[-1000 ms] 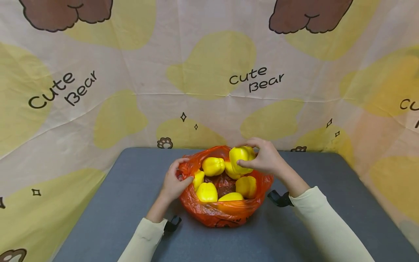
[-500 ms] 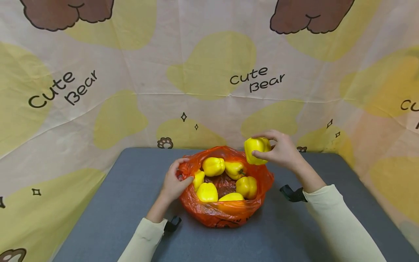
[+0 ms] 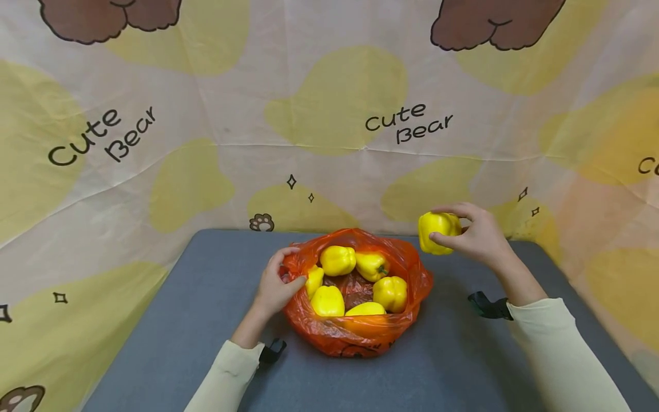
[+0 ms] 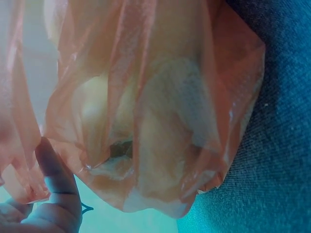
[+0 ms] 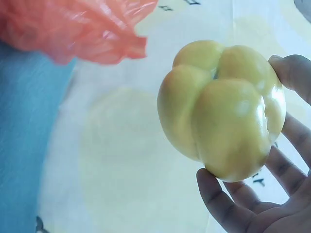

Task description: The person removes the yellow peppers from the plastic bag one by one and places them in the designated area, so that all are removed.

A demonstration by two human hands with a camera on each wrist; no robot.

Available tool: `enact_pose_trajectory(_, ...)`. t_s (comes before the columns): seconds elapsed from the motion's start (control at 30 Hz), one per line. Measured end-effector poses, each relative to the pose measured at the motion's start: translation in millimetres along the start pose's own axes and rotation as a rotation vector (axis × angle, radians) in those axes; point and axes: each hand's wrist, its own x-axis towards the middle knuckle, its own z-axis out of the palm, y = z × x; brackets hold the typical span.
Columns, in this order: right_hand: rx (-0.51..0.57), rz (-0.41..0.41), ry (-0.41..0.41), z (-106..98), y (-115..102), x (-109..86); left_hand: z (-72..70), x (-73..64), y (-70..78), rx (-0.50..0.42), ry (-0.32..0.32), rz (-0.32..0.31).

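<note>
My right hand (image 3: pixel 476 234) holds a yellow bell pepper (image 3: pixel 436 233) in the air, right of the bag. In the right wrist view the lobed end of this bell pepper (image 5: pixel 228 116) faces the camera, thumb on one side and fingers on the other. A red plastic bag (image 3: pixel 345 337) stands wide open on the table, with several more yellow peppers (image 3: pixel 338 261) around its inside. At the bag's left rim, my left hand (image 3: pixel 273 286) grips the plastic between thumb and fingers. The left wrist view shows the thin bag wall (image 4: pixel 160 111) close up, peppers showing through it.
A grey table (image 3: pixel 216 297) carries the bag. Behind and beside it hangs a pale cloth (image 3: pixel 329 103) printed with yellow patches, bear shapes and lettering. Dark straps (image 3: pixel 489 306) sit on both wrists.
The right hand has carried the bell pepper from over the bag out to the right, uncovering a pepper with a green stem inside. The left hand stays at the rim.
</note>
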Motion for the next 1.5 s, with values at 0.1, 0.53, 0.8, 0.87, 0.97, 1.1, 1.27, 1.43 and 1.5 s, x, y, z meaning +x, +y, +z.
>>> enact_pose_trajectory(0.1, -0.016, 0.015, 0.021, -1, 8, -2.1, -0.2, 0.7, -0.4, -0.006, 0.003, 0.006)
enact_pose_trajectory(0.53, -0.104, -0.002, 0.043, 13, 44, -14.5, -1.1, 0.0, -0.6, -0.017, -0.001, -0.006)
enact_pose_trajectory(0.8, -0.120, 0.038, -0.002, 26, 63, -22.4, -0.9, 0.0, -1.0, -0.027, 0.007, 0.006)
enact_pose_trajectory(0.87, -0.128, 0.046, -0.016, 28, 67, -24.4, -0.8, 0.1, -1.6, -0.027, 0.008, 0.008)
enact_pose_trajectory(0.97, -0.146, 0.048, -0.029, 31, 73, -27.1, -0.1, 0.0, -2.0, -0.035, 0.006, 0.007)
enact_pose_trajectory(1.1, -0.164, 0.047, -0.039, 36, 80, -30.0, 1.0, -0.2, -2.0, -0.051, -0.001, -0.002)
enact_pose_trajectory(1.27, -0.161, 0.056, -0.053, 41, 87, -31.0, 0.7, -0.8, -1.8, -0.055, 0.004, -0.003)
enact_pose_trajectory(1.43, -0.160, 0.070, -0.077, 44, 94, -32.0, 0.2, -0.2, -3.6, -0.042, 0.000, -0.008)
enact_pose_trajectory(1.5, -0.165, 0.068, -0.084, 46, 96, -32.5, 0.4, 1.8, -7.7, -0.038, 0.000, -0.011)
